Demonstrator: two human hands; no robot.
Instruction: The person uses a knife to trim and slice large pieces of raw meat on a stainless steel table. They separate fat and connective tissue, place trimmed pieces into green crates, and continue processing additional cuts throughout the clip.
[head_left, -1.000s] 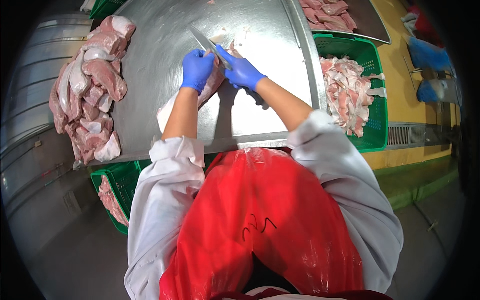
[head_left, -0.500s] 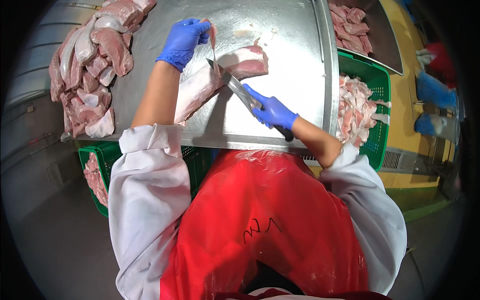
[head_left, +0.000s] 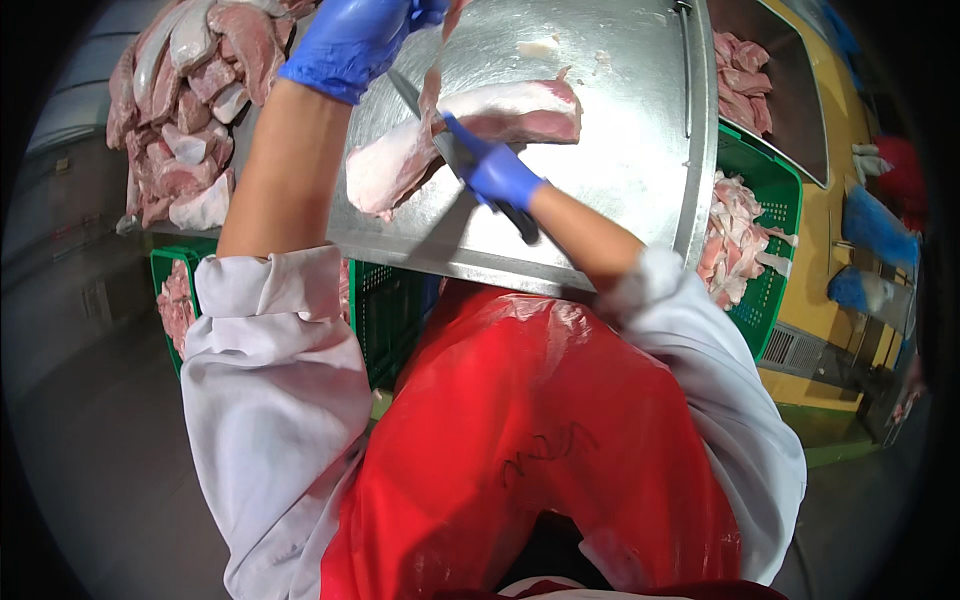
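Note:
A long piece of meat (head_left: pixel 535 112), pink with a whitish fat layer, lies slantwise on the metal table (head_left: pixel 620 170). My left hand (head_left: pixel 350 45), in a blue glove, is raised at the top edge, closed on a thin strip of trimmed meat (head_left: pixel 432 85). The strip stretches down taut to the meat's upper surface. In my right hand (head_left: pixel 505 178), also blue-gloved, is a knife (head_left: pixel 455 155) with a black handle. Its blade crosses the meat at the foot of the strip, the tip pointing up and left past the strip.
Meat pieces (head_left: pixel 185 110) are heaped at the table's left. Right of the table are a green crate (head_left: pixel 775 285) of pale trimmings and a metal tray (head_left: pixel 800 110) with pink cuts. Another green crate (head_left: pixel 385 310) sits below the front edge. Small scraps (head_left: pixel 538 47) lie farther back.
My left hand has risen toward the top edge, drawing the strip longer. The right hand and knife have moved up and left along the meat. The whole view has shifted slightly.

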